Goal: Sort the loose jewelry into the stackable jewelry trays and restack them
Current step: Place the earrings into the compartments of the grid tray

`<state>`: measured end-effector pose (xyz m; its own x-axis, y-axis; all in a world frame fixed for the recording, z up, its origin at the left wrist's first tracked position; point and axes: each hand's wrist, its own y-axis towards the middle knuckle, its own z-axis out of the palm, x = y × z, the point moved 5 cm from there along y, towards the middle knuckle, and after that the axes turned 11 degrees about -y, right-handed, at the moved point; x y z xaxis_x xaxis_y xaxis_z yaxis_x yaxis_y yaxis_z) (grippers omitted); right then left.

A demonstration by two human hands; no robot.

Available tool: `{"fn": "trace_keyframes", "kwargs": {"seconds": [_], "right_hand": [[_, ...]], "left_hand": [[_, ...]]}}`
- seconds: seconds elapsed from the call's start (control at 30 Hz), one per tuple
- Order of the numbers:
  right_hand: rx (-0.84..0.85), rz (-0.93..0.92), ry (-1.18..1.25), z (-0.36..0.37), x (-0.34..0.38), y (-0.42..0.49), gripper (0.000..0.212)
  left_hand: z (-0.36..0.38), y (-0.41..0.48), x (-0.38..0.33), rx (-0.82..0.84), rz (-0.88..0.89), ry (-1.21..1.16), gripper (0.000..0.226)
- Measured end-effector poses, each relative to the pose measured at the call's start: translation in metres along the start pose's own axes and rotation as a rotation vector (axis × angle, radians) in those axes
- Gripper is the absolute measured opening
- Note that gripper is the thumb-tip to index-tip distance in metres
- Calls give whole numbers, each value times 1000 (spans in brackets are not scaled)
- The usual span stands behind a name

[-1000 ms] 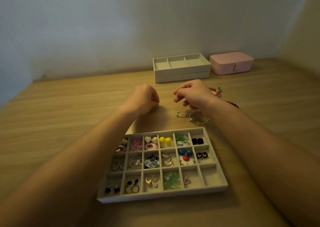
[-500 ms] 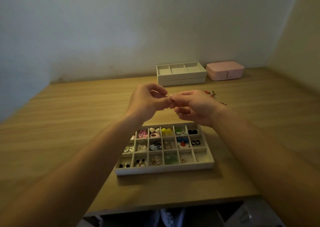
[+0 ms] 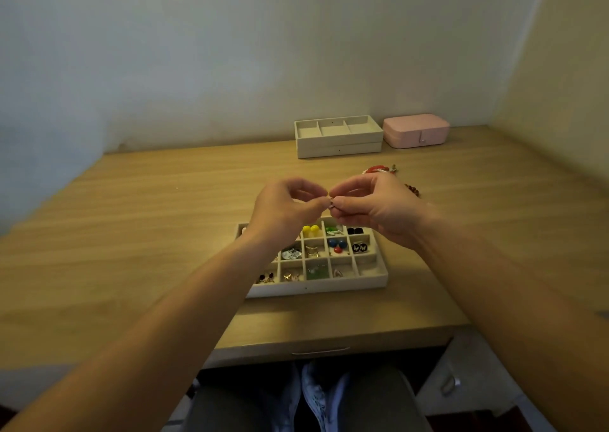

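Note:
A cream grid tray [image 3: 316,288] lies on the wooden desk, its small cells filled with earrings and studs. Above its far edge my left hand [image 3: 283,209] and my right hand [image 3: 372,205] meet fingertip to fingertip, both pinching one small piece of jewelry [image 3: 331,203], too small to identify. Loose red beaded jewelry [image 3: 379,169] lies on the desk behind my right hand, and a darker beaded strand [image 3: 412,189] shows beside my right wrist. A stack of two cream trays [image 3: 338,136] stands at the back by the wall; its top tray has three compartments.
A pink closed jewelry box [image 3: 416,130] sits right of the tray stack against the wall. The desk's front edge [image 3: 319,349] has a drawer handle, and my lap shows below it. Walls close the desk in at the back and right.
My hands rose from the desk beyond the tray and came together, pinching a small piece between them. The view pulled back, so the desk's front edge and my lap now show.

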<state>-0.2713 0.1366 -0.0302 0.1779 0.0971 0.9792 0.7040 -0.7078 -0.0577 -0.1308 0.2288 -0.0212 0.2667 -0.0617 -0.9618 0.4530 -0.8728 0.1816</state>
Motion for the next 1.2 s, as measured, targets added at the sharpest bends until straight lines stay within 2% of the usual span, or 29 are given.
{"fn": "trace_keyframes", "kwargs": {"seconds": [0.3, 0.53, 0.67, 0.87, 1.07, 1.2], "right_hand": [[-7, -75, -244, -4, 5, -6, 17], [-10, -73, -397, -3, 6, -6, 10], [26, -47, -492, -1, 4, -5, 11], [65, -67, -717, 2, 8, -8, 9], [190, -71, -899, 8, -3, -16, 11], [203, -80, -972, 13, -14, -18, 11]], "left_hand": [[6, -5, 5, 49, -27, -21, 7], [7, -5, 7, 63, 4, 8, 11], [8, -7, 13, 57, -12, -21, 25], [10, -12, 14, 135, -11, -7, 24], [7, -10, 21, 218, 78, 273, 16], [16, -20, 23, 332, 65, 443, 8]]}}
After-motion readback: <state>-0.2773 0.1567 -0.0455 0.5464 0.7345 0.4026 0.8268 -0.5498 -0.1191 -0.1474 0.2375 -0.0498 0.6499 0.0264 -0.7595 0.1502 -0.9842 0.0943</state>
